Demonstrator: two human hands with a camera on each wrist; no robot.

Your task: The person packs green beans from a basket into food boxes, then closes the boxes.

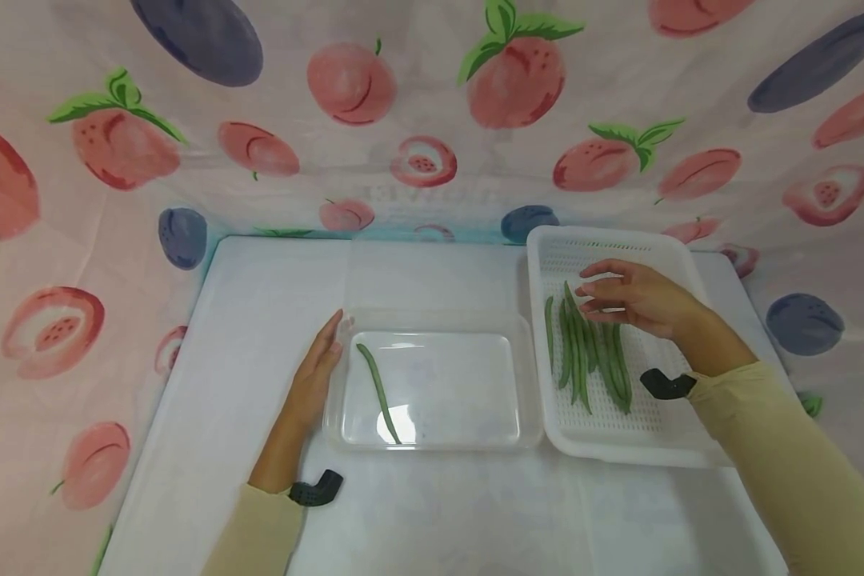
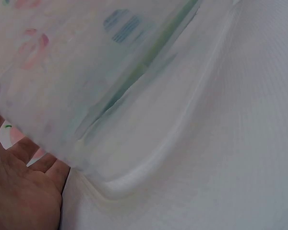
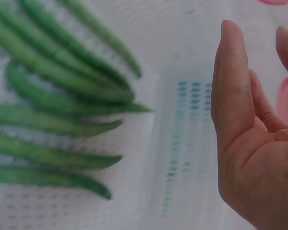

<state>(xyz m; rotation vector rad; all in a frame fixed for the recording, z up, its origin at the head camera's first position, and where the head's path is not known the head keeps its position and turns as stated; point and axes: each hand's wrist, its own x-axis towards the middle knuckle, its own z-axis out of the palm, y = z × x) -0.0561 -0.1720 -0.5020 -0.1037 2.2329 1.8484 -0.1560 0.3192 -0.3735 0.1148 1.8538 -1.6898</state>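
A person's left hand lies against the left end of a clear, rectangular plastic container, its fingers nearly straight and along the rim rather than curled around it. Inside the container, toward that same end, lies one long, slender green bean, slanting from the upper left down to the near edge. Just to the right stands a white, rectangular plastic basket with a perforated bottom and slotted walls; whether the basket and the container touch, I cannot tell. A bunch of long green beans lies in the left half of the basket, most of them side by side and running from the far wall toward the near one. The right hand hangs above the far ends of the bunch, its fingers apart and slightly bent, with a wide gap to the thumb in the right wrist view and nothing held. Both arms wear beige sleeves, with a black piece at each wrist. Container and basket rest on a white surface, backed by a pale, fruit-printed cloth
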